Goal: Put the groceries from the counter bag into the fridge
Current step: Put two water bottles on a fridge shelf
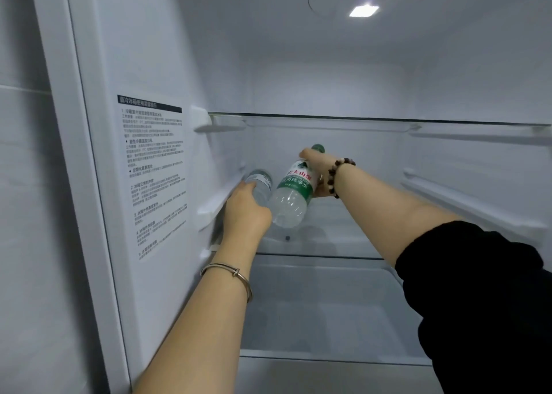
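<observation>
Green-labelled bottle aslant, cap rearward, beside clear bottle

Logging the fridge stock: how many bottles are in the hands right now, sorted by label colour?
Green-label bottle, gripped by the right hand: 1
Pale-label bottle, gripped by the left hand: 1
Total: 2

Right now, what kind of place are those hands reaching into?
Most likely inside a fridge: glass shelves, a lit lamp overhead, and a green-label water bottle in the right hand.
</observation>
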{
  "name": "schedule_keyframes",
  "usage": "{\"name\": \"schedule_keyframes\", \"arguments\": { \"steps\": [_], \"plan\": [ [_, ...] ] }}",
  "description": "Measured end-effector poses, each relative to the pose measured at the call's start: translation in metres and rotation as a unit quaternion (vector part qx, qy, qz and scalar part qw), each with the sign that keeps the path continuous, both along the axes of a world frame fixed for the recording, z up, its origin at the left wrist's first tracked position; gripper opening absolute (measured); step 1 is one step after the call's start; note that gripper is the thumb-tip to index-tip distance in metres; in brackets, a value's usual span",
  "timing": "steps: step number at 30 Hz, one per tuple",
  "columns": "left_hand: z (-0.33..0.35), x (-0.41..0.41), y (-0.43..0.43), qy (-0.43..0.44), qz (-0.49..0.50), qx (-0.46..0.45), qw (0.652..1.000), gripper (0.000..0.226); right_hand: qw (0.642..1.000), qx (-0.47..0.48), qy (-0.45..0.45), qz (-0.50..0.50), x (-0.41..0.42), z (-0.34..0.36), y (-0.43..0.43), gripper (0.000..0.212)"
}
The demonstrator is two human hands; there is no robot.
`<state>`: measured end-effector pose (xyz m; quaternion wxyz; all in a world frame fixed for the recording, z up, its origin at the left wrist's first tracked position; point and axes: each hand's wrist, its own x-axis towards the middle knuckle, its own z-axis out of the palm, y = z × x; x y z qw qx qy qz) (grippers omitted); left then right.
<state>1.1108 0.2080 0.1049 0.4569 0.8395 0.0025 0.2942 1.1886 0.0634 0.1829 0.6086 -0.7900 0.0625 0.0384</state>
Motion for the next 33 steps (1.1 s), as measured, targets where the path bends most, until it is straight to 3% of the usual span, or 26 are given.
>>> {"name": "schedule_keyframes", "arguments": {
  "steps": [11,16,19,25,29,31,33],
  "plan": [
    [-0.001,0.013,0.002,0.011,-0.015,-0.057,0.998,0.046,0.99,-0.125,0.042,0.044,0.006,-0.013,0.021,0.034],
    [-0.002,0.015,0.002,-0.008,-0.014,-0.069,0.997,0.032,0.971,-0.233,0.008,0.045,0.0,-0.013,0.032,0.036],
    [-0.002,0.015,0.003,-0.005,-0.018,-0.081,0.997,0.037,0.971,-0.235,-0.018,0.046,0.006,-0.012,0.029,0.036],
    [-0.002,0.016,0.004,0.002,-0.02,-0.091,0.996,0.044,0.982,-0.173,-0.031,0.065,-0.002,-0.005,0.013,0.062],
    [0.0,0.011,0.003,-0.005,-0.015,-0.097,0.995,0.039,0.954,-0.268,-0.018,0.135,-0.022,-0.001,0.011,0.08],
    [0.002,0.006,0.002,-0.008,-0.011,-0.121,0.993,0.04,0.938,-0.307,-0.009,0.16,-0.029,-0.004,0.01,0.067],
    [0.003,0.001,0.001,-0.017,-0.002,-0.12,0.993,0.042,0.94,-0.298,-0.009,0.166,-0.034,-0.007,0.007,0.036]
  ]
}}
